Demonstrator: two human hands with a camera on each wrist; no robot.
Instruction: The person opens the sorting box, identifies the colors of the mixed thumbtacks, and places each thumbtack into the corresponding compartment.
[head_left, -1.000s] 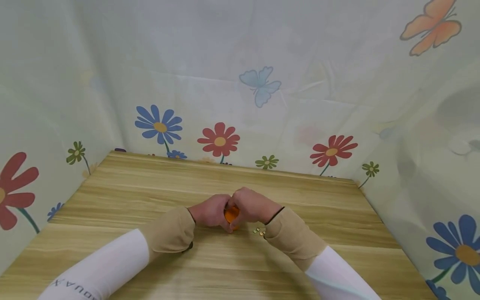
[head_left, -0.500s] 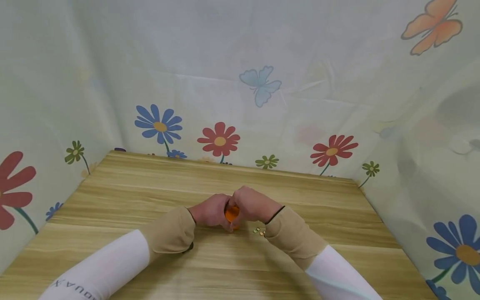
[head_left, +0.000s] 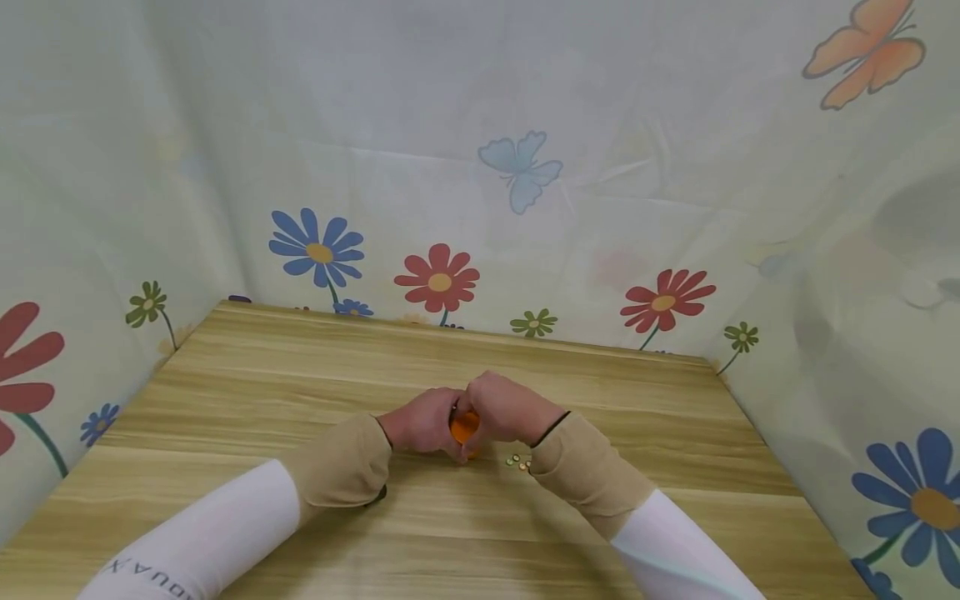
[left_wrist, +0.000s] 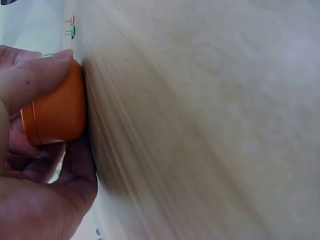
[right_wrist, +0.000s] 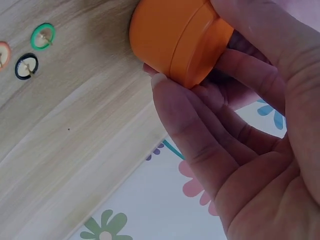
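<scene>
Both hands meet round a small orange lidded container (head_left: pixel 464 428) at the middle of the table. A seam between lid and body shows on the container (right_wrist: pixel 175 40) in the right wrist view. My left hand (head_left: pixel 424 423) grips it from the left, its thumb lying across the orange side (left_wrist: pixel 60 110) in the left wrist view. From the right, my right hand (head_left: pixel 512 408) pinches the lid end between thumb and fingers. Several thumbtacks (head_left: pixel 517 462) lie just right of the container; the right wrist view shows a green-rimmed tack (right_wrist: pixel 43 36) and a dark-rimmed tack (right_wrist: pixel 26 66).
The wood-grain table (head_left: pixel 330 350) reaches back to a pale cloth (head_left: pixel 390 192) printed with flowers and butterflies, which hangs along the back and both sides. A small dark object (head_left: pixel 377 495) shows beside the left cuff.
</scene>
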